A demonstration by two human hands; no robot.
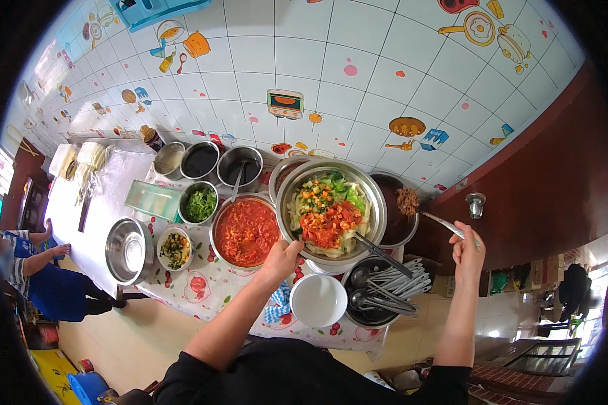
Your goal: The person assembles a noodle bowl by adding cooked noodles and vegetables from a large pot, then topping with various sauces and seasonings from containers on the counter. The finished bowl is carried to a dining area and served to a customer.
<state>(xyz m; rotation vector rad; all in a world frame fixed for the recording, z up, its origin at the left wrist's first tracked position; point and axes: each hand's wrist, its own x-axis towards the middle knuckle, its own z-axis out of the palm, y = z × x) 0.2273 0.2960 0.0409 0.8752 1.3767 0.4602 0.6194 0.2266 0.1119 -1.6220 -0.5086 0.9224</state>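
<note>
My left hand (284, 258) is closed on the near left rim of a wide metal bowl (380, 209). Inside lie broad pale noodles (336, 248), green leaves, red tomato sauce (324, 228) and diced vegetables (319, 192). A pair of dark chopsticks (384, 256) leans over the bowl's near right rim. My right hand (469, 250) grips the handle of a metal spoon (442, 221), heaped with brown minced meat (407, 201). The spoon hangs over the right side of a dark-filled metal pot (405, 236), partly hidden by the bowl.
Left of the bowl stand a basin of tomato sauce (246, 229), chopped greens (200, 204), diced vegetables (175, 250) and an empty metal basin (125, 251). Nearer me are a white bowl (318, 301) and a basin of utensils (392, 283). Another person (40, 283) stands far left.
</note>
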